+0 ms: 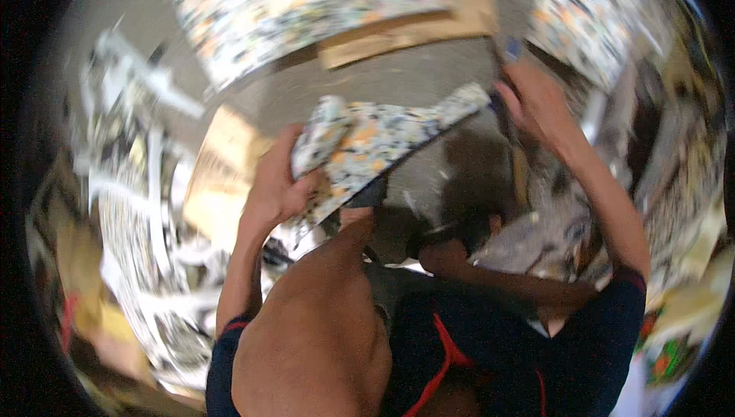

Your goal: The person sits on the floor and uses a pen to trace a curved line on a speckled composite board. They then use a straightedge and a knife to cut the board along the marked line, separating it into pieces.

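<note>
A piece of speckled chip foam (375, 141), flecked white, orange and black, hangs in front of my knees. My left hand (279, 183) grips its left end, where the foam folds up over my fingers. The foam's strip narrows toward the upper right, and its tip reaches close to my right hand (536, 99). That hand is closed on something dark, blurred and partly hidden by the fingers; its kind cannot be made out. Whether it touches the foam tip is unclear.
A large speckled foam sheet (306, 7) lies ahead on a brown board (398, 38), with another foam sheet (586, 15) at far right. Cardboard (222, 176) and heaps of pale offcuts (138, 210) lie left. Grey scraps (536, 241) are on the right, near my feet.
</note>
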Demonstrator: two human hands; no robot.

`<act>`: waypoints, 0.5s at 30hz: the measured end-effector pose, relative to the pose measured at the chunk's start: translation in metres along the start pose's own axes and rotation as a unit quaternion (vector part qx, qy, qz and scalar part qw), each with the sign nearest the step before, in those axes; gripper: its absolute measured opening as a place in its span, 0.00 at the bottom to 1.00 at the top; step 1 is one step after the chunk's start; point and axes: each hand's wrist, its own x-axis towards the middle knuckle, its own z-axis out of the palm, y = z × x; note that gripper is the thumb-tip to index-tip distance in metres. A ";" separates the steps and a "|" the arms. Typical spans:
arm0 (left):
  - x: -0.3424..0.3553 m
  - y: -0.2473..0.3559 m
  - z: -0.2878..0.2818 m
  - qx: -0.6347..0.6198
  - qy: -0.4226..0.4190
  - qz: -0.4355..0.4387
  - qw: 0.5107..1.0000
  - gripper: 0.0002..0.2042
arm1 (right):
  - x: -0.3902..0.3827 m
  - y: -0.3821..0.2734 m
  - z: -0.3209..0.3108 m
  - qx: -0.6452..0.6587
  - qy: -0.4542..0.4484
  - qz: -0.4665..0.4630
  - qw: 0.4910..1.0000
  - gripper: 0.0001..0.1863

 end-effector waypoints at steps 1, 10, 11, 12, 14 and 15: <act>-0.012 0.000 0.001 0.010 0.017 -0.014 1.000 0.31 | 0.001 -0.007 0.004 0.002 -0.037 -0.009 0.999 0.16; -0.190 -0.043 0.017 -0.029 0.278 -0.150 0.948 0.27 | 0.093 -0.045 0.032 -0.190 0.169 -0.236 0.938 0.32; -0.216 -0.053 0.028 -0.016 0.318 -0.158 0.935 0.27 | 0.113 -0.043 0.033 -0.208 0.188 -0.202 0.938 0.32; -0.238 -0.059 0.044 -0.049 0.330 -0.199 0.921 0.26 | 0.134 -0.037 0.030 -0.224 0.205 -0.163 0.939 0.33; -0.273 -0.068 0.083 -0.069 0.362 -0.256 0.893 0.27 | 0.178 -0.023 0.026 -0.017 0.100 -0.068 0.993 0.36; -0.288 -0.072 0.106 -0.077 0.377 -0.277 0.881 0.27 | 0.192 -0.017 0.026 -0.035 0.112 -0.048 0.992 0.37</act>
